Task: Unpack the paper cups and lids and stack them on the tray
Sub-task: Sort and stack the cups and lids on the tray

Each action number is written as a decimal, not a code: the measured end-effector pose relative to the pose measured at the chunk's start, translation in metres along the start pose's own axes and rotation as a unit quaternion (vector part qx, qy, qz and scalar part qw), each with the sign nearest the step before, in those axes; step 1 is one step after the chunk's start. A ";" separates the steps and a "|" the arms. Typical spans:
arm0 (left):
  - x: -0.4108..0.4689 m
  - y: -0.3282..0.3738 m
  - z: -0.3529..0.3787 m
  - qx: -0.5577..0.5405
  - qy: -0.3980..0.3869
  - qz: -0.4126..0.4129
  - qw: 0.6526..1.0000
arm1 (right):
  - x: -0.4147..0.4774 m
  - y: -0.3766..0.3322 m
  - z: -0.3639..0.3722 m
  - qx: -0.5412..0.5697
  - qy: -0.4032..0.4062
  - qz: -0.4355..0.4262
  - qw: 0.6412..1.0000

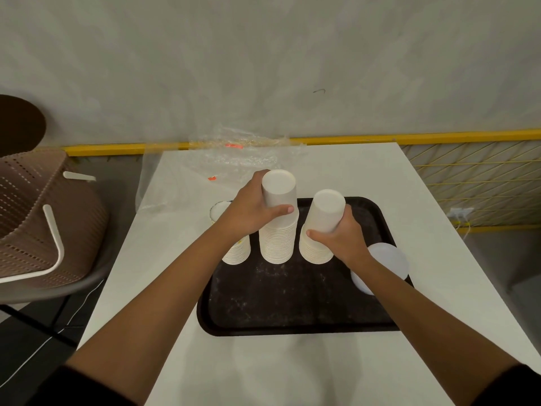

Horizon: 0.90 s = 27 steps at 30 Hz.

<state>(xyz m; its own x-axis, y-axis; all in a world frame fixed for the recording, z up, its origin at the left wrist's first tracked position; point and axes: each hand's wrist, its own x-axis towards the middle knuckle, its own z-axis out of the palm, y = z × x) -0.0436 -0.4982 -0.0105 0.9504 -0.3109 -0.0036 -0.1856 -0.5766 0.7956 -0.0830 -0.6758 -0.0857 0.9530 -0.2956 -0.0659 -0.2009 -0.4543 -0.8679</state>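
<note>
Paper cups (238, 253) are standing bases-up, axes vertical, on the tray (292, 306). Left hand (251, 212) is gripping the mid stack (278, 241); right hand (344, 237) is gripping the right stack (317, 250), just beside. Lids (388, 256) are lying at the tray's right edge, nearer the right hand.

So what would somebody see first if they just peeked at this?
Two white towers of upside-down paper cups stand on the black tray in the middle of the white table. The left hand grips the taller stack near its top, and the right hand grips the shorter stack beside it. After that, the pile of white lids at the tray's right edge and the crumpled clear plastic wrap at the table's far end.
</note>
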 end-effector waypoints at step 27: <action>0.011 0.009 0.021 -0.019 0.000 -0.005 1.000 | 0.016 0.011 -0.040 -0.019 0.055 0.041 0.997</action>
<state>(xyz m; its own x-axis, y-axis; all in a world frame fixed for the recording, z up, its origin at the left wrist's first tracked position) -0.0402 -0.5225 -0.0165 0.9524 -0.3046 -0.0113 -0.1663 -0.5505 0.8181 -0.0790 -0.7193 -0.0770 0.9026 -0.4231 -0.0801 -0.2882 -0.4553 -0.8424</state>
